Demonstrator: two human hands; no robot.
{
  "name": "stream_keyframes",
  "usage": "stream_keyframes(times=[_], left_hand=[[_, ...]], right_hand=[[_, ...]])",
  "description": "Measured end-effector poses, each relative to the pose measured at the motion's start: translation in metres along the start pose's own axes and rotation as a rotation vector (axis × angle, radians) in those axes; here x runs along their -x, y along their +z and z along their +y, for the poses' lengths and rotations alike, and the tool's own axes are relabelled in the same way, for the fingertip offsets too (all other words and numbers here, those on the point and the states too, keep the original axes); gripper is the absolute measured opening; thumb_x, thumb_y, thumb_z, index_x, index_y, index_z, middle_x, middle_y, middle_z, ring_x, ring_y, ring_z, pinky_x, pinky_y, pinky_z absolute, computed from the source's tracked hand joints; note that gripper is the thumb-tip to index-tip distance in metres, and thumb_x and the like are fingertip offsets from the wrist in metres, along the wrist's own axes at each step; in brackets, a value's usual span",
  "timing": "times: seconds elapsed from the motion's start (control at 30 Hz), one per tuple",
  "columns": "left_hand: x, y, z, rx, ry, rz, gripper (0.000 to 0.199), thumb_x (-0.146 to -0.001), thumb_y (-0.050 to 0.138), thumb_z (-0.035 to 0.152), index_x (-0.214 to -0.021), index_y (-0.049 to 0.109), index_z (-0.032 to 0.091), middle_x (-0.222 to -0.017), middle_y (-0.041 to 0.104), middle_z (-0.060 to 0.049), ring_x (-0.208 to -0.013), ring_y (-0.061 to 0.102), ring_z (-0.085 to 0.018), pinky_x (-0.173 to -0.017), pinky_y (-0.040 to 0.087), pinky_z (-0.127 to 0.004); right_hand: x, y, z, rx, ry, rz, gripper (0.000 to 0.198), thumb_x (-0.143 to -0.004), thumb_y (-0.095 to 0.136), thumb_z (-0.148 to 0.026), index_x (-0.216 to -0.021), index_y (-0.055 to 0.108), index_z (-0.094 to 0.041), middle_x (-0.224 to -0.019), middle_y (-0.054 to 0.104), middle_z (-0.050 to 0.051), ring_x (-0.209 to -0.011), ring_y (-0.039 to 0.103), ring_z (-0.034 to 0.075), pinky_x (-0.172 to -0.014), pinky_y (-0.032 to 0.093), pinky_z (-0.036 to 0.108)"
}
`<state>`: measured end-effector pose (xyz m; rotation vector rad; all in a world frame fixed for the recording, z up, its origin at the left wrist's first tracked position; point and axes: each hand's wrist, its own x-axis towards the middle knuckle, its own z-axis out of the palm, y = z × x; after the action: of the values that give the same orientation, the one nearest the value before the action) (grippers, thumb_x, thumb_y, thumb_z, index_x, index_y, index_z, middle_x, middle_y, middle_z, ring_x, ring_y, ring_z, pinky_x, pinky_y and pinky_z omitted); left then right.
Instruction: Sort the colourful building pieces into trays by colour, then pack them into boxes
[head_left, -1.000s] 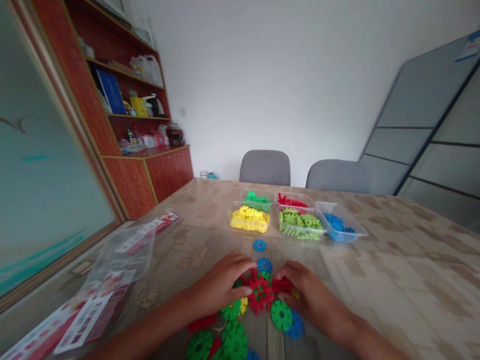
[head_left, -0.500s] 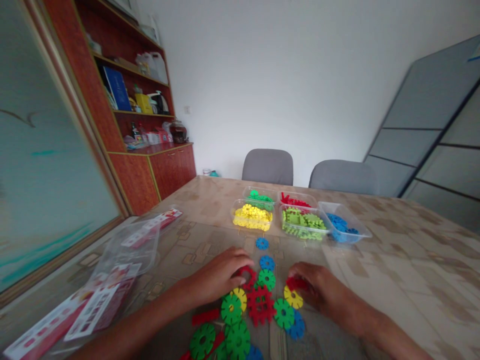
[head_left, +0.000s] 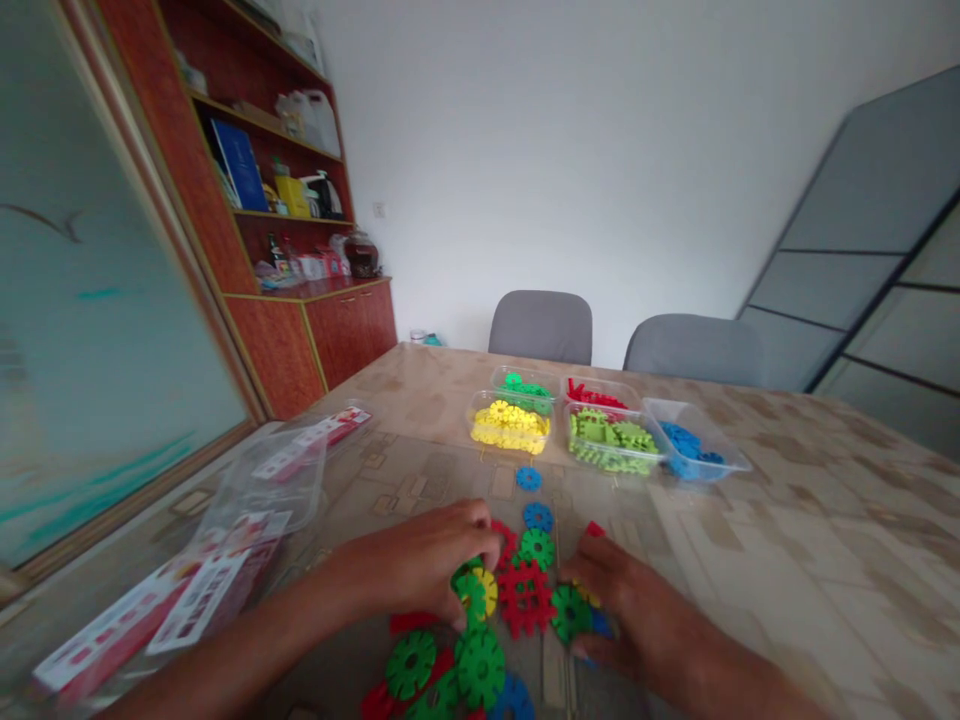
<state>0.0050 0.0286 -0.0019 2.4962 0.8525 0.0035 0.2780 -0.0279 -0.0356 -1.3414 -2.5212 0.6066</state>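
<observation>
My left hand point(head_left: 442, 555) is curled over the left side of a flat figure of slotted plastic discs, thumb and forefinger gripping a green slotted disc point(head_left: 471, 595) beside a yellow disc point(head_left: 489, 592). At the figure's middle lies a red square lattice piece point(head_left: 525, 598), with a small green disc point(head_left: 536, 548) and blue disc point(head_left: 538, 517) above it. On the right side my right hand point(head_left: 626, 600) closes around a blue disc point(head_left: 602, 625) and a mostly covered yellow one, near a green disc point(head_left: 571, 614). A red piece point(head_left: 595, 528) shows past its knuckles.
Clear tubs of yellow pieces point(head_left: 511, 430), lime-green pieces point(head_left: 611, 435), blue pieces point(head_left: 686, 445), green and red pieces stand beyond the figure. Plastic lids with printed cards point(head_left: 217, 590) lie at left. Two grey chairs point(head_left: 540, 328) are behind the table.
My left hand has shifted from the red ring piece down to the green disc. My right hand has moved lower, over the yellow and blue discs, and the red piece now shows beyond it.
</observation>
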Motion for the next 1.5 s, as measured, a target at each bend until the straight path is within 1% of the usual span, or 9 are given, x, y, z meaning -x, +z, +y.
stream_keyframes(times=[0.1,0.2,0.37,0.57,0.73,0.87,1.0,1.23,1.5], left_hand=[[-0.004,0.001,0.002,0.024,0.025,0.014,0.033,-0.070,0.076,0.018,-0.095,0.055,0.022,-0.100,0.053,0.001,-0.094,0.054,-0.018,-0.074,0.037,-0.021],[-0.008,-0.001,-0.001,0.065,0.100,0.048,0.020,-0.076,0.070,0.014,-0.089,0.056,0.021,-0.091,0.058,0.003,-0.085,0.055,-0.015,-0.072,0.036,-0.020],[0.000,-0.015,-0.007,0.163,0.067,-0.007,0.018,-0.078,0.062,0.012,-0.093,0.064,0.021,-0.075,0.060,0.004,-0.068,0.057,-0.012,-0.059,0.036,-0.019],[0.011,-0.034,0.004,0.248,0.012,-0.235,0.025,-0.076,0.067,0.019,-0.100,0.069,0.022,-0.067,0.061,0.004,-0.059,0.058,-0.013,-0.052,0.038,-0.020],[0.012,-0.033,0.010,0.239,-0.017,-0.347,0.024,-0.074,0.070,0.019,-0.098,0.070,0.023,-0.062,0.060,0.005,-0.056,0.056,-0.014,-0.048,0.037,-0.020],[0.025,-0.022,0.001,0.194,-0.063,-0.323,0.029,-0.070,0.071,0.014,-0.097,0.071,0.023,-0.063,0.059,0.005,-0.057,0.057,-0.013,-0.047,0.035,-0.019],[0.040,-0.009,-0.006,0.182,-0.125,-0.267,0.035,-0.065,0.072,0.014,-0.098,0.069,0.026,-0.067,0.059,0.006,-0.059,0.056,-0.013,-0.047,0.034,-0.018],[0.043,-0.004,-0.003,0.125,-0.111,-0.189,0.018,-0.070,0.069,0.016,-0.086,0.066,0.023,-0.079,0.058,0.005,-0.068,0.054,-0.013,-0.057,0.038,-0.019],[0.039,-0.011,-0.007,0.315,-0.086,-0.054,0.007,-0.078,0.061,0.021,-0.085,0.060,0.020,-0.075,0.054,0.006,-0.070,0.051,-0.013,-0.060,0.035,-0.020]], right_hand=[[-0.001,0.012,0.006,0.005,0.030,-0.002,0.038,-0.071,0.070,-0.019,-0.107,0.058,-0.020,-0.107,0.057,0.008,-0.101,0.053,0.025,-0.087,0.042,0.035],[-0.005,0.013,0.011,-0.047,0.037,0.039,0.029,-0.067,0.070,-0.012,-0.092,0.057,-0.019,-0.092,0.060,0.003,-0.085,0.056,0.020,-0.074,0.042,0.029],[-0.009,0.003,-0.001,-0.214,-0.021,0.079,0.012,-0.077,0.057,-0.006,-0.077,0.058,-0.019,-0.070,0.062,-0.002,-0.063,0.055,0.012,-0.058,0.038,0.021],[-0.015,0.011,-0.034,-0.313,-0.141,0.027,0.022,-0.074,0.064,-0.005,-0.090,0.066,-0.019,-0.085,0.070,0.000,-0.076,0.062,0.014,-0.068,0.043,0.022],[-0.031,0.015,-0.057,-0.303,-0.270,-0.135,0.029,-0.080,0.064,-0.012,-0.107,0.065,-0.022,-0.102,0.070,0.003,-0.093,0.064,0.017,-0.080,0.045,0.024],[-0.038,0.009,-0.069,-0.173,-0.240,-0.191,0.043,-0.075,0.067,-0.012,-0.116,0.060,-0.022,-0.109,0.069,0.005,-0.100,0.062,0.021,-0.083,0.046,0.027],[-0.036,0.012,-0.073,-0.095,-0.188,-0.163,0.036,-0.074,0.071,-0.016,-0.109,0.063,-0.021,-0.107,0.068,0.006,-0.098,0.062,0.022,-0.083,0.046,0.028],[-0.042,0.025,-0.062,-0.118,-0.119,-0.142,0.050,-0.061,0.082,-0.015,-0.105,0.059,-0.019,-0.112,0.061,0.007,-0.102,0.057,0.023,-0.084,0.045,0.029],[-0.037,0.021,-0.067,-0.210,-0.044,-0.183,0.051,-0.067,0.077,-0.012,-0.114,0.057,-0.021,-0.119,0.059,0.009,-0.110,0.054,0.023,-0.092,0.040,0.030]])
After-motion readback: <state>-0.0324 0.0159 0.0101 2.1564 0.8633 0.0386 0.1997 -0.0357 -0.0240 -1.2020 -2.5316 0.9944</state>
